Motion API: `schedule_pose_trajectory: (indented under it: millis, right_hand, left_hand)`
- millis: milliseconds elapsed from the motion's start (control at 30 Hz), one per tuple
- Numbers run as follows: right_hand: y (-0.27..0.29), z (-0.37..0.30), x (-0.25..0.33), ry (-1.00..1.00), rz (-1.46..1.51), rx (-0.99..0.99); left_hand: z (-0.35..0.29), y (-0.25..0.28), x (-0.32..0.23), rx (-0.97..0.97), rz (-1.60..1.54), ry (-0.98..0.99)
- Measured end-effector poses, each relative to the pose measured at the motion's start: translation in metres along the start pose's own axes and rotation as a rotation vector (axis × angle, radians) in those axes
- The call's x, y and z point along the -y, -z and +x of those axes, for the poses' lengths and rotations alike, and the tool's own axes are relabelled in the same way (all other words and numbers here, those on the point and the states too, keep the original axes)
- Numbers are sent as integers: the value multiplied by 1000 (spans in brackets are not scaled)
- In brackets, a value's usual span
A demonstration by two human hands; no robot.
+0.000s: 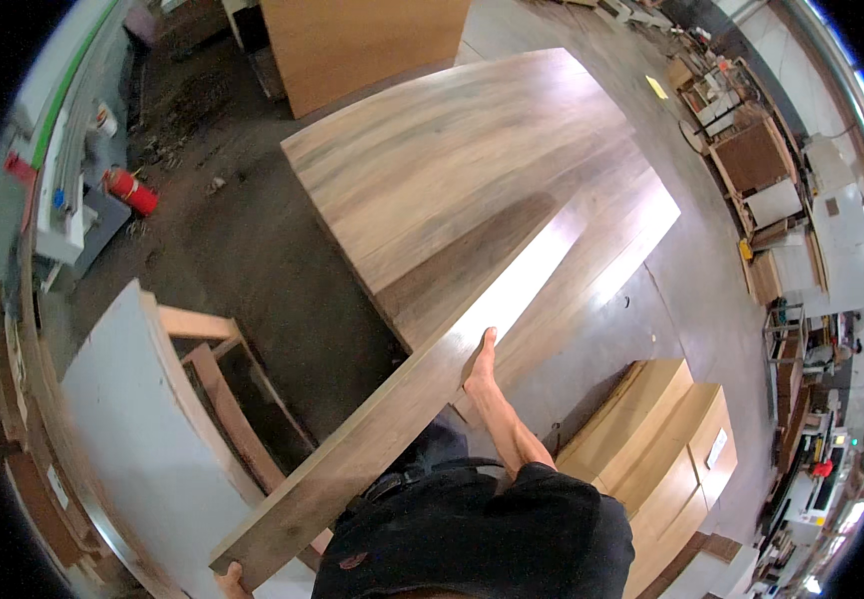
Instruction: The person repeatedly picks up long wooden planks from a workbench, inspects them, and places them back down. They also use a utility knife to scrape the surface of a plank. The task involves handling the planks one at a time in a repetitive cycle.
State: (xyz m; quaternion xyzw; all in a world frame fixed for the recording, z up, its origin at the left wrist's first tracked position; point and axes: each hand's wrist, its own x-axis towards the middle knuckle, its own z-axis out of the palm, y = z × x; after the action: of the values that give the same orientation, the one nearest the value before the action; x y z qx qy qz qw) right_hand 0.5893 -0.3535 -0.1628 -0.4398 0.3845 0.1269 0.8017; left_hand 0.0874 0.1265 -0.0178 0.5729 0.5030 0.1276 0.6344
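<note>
A person grips a long plank (pixel 352 454) with both hands: the left hand (pixel 231 579) pinches its near end, the right hand (pixel 483 369) clasps its right edge, fingers hidden underneath. The plank slants over the near corner of the wide wood-grain boards (pixel 452 140); whether they touch cannot be told.

Shiny grey floor (pixel 696 309), pale wall (pixel 791 70) upper right
</note>
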Motion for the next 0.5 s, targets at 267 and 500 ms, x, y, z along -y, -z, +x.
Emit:
schedule_pose_trajectory:
  millis: [267, 500]
  right_hand:
    - [-17, 176, 103, 17, -148, -257]
    - [9, 305, 154, 125, 0, -296]
  left_hand:
    - [82, -209, -27, 49, 3, 110]
    - [175, -329, 24, 165, 159, 377]
